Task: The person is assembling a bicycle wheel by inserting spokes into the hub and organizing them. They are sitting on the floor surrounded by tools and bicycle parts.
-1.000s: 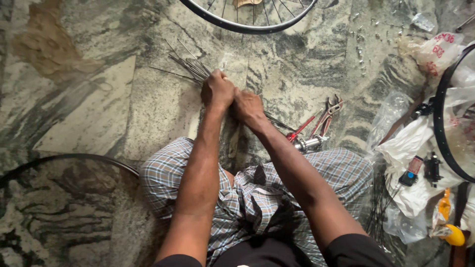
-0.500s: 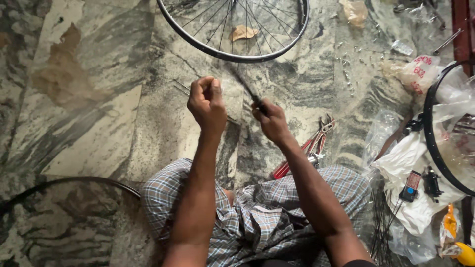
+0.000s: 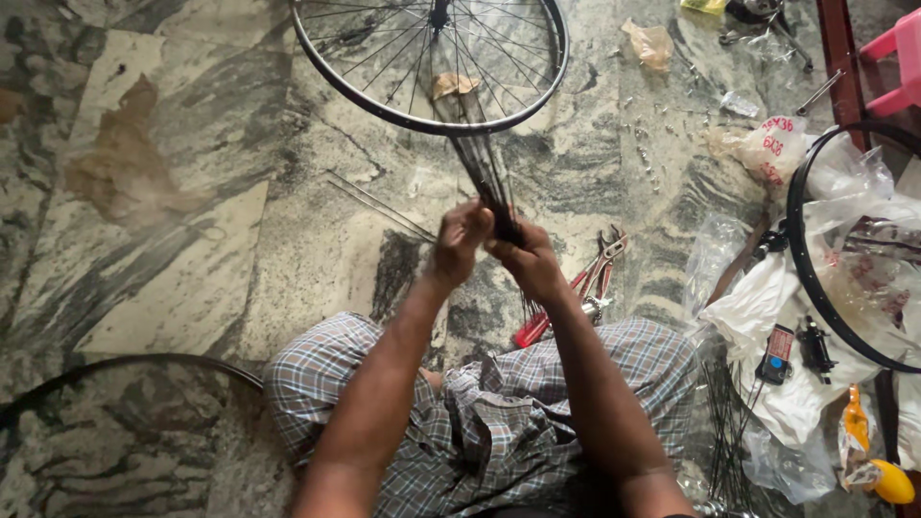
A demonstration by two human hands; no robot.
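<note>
Both hands meet in front of the person's knees, above the marble floor (image 3: 192, 288), closed around a bundle of thin dark spokes (image 3: 484, 173). The left hand (image 3: 459, 240) has its grip curled shut on the lower end of the bundle, fingers folded tight; the right hand (image 3: 526, 261) is likewise clenched on the same bundle just beside it, the 2 hands touching. The spokes rise from the fists and fan slightly toward a spoked wheel (image 3: 432, 62) lying flat on the floor ahead, their far ends overlapping its rim. A few loose spokes (image 3: 379, 206) lie on the floor to the left of the hands. Red-handled pliers (image 3: 576, 288) rest on the floor just to the right of the right hand, near the checked cloth (image 3: 499, 422) over the person's lap. Farther right, another rim (image 3: 806, 259) lies among white plastic bags (image 3: 758, 317), well apart from the hands.
</note>
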